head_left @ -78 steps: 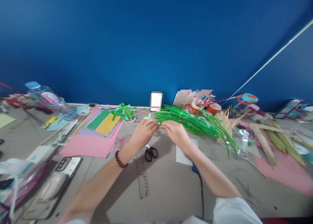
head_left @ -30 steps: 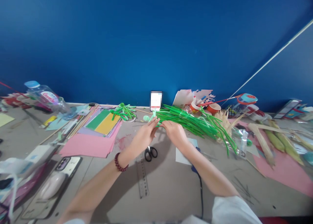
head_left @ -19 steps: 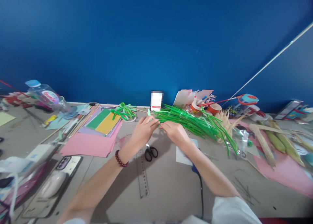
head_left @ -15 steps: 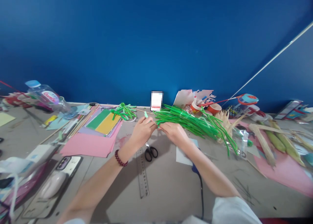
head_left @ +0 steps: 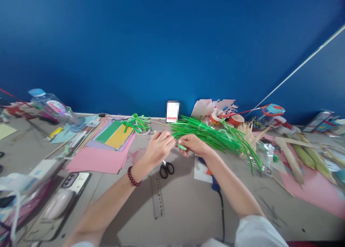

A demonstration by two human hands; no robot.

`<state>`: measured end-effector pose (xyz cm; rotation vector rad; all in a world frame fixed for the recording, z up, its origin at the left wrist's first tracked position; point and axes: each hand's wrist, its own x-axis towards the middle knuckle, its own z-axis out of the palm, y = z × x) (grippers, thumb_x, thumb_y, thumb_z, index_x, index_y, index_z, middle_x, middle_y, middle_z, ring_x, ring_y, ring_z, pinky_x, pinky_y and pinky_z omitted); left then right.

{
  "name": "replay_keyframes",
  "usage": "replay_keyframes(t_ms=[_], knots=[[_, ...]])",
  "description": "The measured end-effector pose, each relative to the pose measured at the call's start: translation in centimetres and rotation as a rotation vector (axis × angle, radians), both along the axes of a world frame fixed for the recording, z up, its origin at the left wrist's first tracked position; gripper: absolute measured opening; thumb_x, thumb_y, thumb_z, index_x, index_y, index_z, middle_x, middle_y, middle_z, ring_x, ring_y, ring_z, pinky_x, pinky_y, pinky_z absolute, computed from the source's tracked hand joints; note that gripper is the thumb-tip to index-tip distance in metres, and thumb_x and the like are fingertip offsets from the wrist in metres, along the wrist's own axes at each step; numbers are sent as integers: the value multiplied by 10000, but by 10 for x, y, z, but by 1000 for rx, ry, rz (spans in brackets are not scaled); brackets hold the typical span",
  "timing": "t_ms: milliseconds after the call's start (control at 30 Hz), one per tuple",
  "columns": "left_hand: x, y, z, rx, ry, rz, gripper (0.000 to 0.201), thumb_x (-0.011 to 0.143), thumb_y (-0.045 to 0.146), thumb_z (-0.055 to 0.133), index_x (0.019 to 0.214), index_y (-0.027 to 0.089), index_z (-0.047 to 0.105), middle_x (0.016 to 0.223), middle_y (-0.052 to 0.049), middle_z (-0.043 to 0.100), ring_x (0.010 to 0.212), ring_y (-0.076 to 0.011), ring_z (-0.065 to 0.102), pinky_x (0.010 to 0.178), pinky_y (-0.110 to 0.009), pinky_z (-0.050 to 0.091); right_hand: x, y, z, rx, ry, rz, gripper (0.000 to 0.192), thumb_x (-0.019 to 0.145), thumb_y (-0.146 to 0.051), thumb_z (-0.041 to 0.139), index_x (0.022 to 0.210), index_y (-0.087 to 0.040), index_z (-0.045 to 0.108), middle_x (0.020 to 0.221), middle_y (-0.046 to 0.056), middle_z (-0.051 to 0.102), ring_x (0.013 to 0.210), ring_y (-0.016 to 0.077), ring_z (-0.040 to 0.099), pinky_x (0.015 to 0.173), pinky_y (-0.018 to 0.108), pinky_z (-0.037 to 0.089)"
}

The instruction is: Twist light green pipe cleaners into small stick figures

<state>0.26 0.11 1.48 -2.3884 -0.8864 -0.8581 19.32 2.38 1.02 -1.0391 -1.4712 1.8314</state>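
My left hand (head_left: 161,147), with a dark red bead bracelet at the wrist, is closed; a bit of light green shows at its far side. My right hand (head_left: 193,144) pinches a light green pipe cleaner (head_left: 182,147) whose short end points out between the fingers. The two hands almost meet, and their fingers hide most of the piece. Behind and right of them lies a heap of green pipe cleaners (head_left: 215,135). Black-handled scissors (head_left: 166,169) and a clear ruler (head_left: 157,193) are on the table just below my left hand.
Left are pink paper sheets (head_left: 101,159), bent green pipe cleaners (head_left: 137,123), a phone (head_left: 78,180) with a white mouse (head_left: 59,204) on it, and a plastic bottle (head_left: 54,105). A blue glue gun (head_left: 215,184) with its cord lies under my right forearm. Corn husks (head_left: 291,161) lie right.
My right hand has turned and its fingers have curled, so the light green end now shows there. The upright light green tip above my left hand has mostly dropped from sight.
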Motion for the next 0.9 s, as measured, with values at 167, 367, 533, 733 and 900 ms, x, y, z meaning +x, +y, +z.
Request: replay_keyframes(t_ms=[167, 367, 533, 733, 900], knots=[[1, -4, 2, 32, -59, -4, 176, 878, 76, 476, 804, 172, 604, 847, -1, 689, 852, -155, 538, 697, -311, 350, 0, 2, -6, -175, 119, 19, 413, 623, -498, 763, 685, -116, 619, 486, -26, 582, 345, 49, 471, 322, 153, 364], [1, 2, 3, -90, 45, 24, 143, 900, 129, 475, 929, 169, 610, 903, -24, 679, 885, -178, 527, 717, -328, 361, -2, 0, -1, 69, -74, -90, 312, 671, -435, 731, 670, -141, 627, 552, -1, 626, 448, 116, 583, 424, 212, 458], [-1, 7, 0, -145, 214, 9, 129, 887, 162, 515, 980, 159, 604, 888, -36, 655, 900, -196, 515, 703, -326, 359, -6, -15, 11, 578, -479, -161, 210, 838, -275, 566, 666, -171, 628, 554, -11, 602, 498, 124, 585, 515, 225, 431], [-3, 7, -2, -92, 159, -3, 186, 894, 120, 481, 766, 168, 608, 736, -24, 625, 789, -176, 518, 671, -323, 336, -11, -26, 19, 903, -690, -106, 254, 871, -205, 521, 644, -168, 629, 607, 16, 625, 588, 129, 564, 572, 230, 371], [-2, 3, 3, -42, 58, -44, 227, 889, 108, 470, 702, 170, 582, 688, -20, 618, 780, -166, 515, 659, -319, 327, -4, -19, 19, 490, -385, -104, 204, 813, -302, 601, 675, -161, 653, 563, -8, 616, 486, 121, 593, 505, 218, 429]])
